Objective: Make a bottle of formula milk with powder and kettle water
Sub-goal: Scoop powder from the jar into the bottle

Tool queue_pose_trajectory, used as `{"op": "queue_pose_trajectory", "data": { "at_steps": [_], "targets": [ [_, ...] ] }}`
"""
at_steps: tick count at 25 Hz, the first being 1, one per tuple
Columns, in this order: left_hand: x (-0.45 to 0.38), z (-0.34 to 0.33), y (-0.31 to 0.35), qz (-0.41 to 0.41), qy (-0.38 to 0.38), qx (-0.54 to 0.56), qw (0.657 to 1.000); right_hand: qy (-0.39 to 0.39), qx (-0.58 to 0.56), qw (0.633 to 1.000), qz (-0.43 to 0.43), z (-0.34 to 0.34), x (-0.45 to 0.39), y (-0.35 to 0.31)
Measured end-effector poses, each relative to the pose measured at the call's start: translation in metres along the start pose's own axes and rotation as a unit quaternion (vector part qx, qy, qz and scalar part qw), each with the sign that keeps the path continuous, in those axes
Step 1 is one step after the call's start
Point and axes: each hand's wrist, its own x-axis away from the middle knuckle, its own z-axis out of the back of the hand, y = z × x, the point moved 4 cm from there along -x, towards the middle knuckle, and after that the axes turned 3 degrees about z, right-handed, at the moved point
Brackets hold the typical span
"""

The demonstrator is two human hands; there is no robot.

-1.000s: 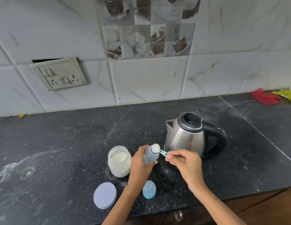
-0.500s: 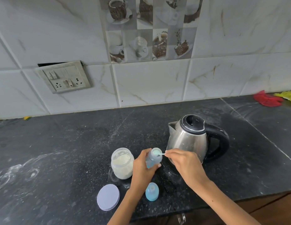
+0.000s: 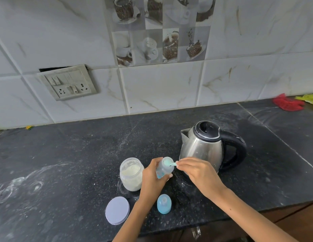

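Black stone counter [image 3: 64,163] w/ powder smears, white marble-look tiles behind; switch/socket plate [image 3: 69,82] on wall far left. Near centre-left: lilac jar lid [image 3: 117,210] lying flat, open powder jar [image 3: 131,174] part full just beyond it. Left hand [image 3: 153,177] wraps its fingers round a small baby bottle [image 3: 165,169], tilted, mouth open. Blue bottle cap [image 3: 164,204] stands on counter near front edge. Right hand [image 3: 198,172] pinches a teal scoop [image 3: 170,163], its bowl at the bottle mouth. Steel kettle [image 3: 207,145], black handle to the right, sits just behind the hands. Far right: red cloth [image 3: 286,104], yellow cloth [image 3: 308,99].
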Motion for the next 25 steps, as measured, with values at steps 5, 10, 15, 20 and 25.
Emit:
{"op": "queue_pose_trajectory", "data": {
  "at_steps": [5,10,15,20,25],
  "targets": [
    [-0.001,-0.001,0.000,-0.009,-0.006,-0.010,1.000,-0.003,-0.010,1.000,-0.013,0.001,-0.001,0.006],
    [-0.001,-0.002,0.000,-0.012,-0.008,-0.010,1.000,-0.009,-0.010,1.000,-0.017,0.002,-0.004,0.011],
    [-0.003,-0.001,0.000,-0.016,-0.001,-0.003,1.000,-0.014,-0.002,1.000,0.008,0.005,-0.009,0.008],
    [-0.003,-0.002,-0.001,-0.017,-0.008,-0.003,1.000,-0.048,-0.005,0.999,0.011,0.002,-0.010,0.011],
    [0.001,-0.004,-0.008,-0.001,-0.023,0.002,1.000,-0.043,-0.144,0.953,-0.263,0.011,-0.019,0.035]
  ]
}}
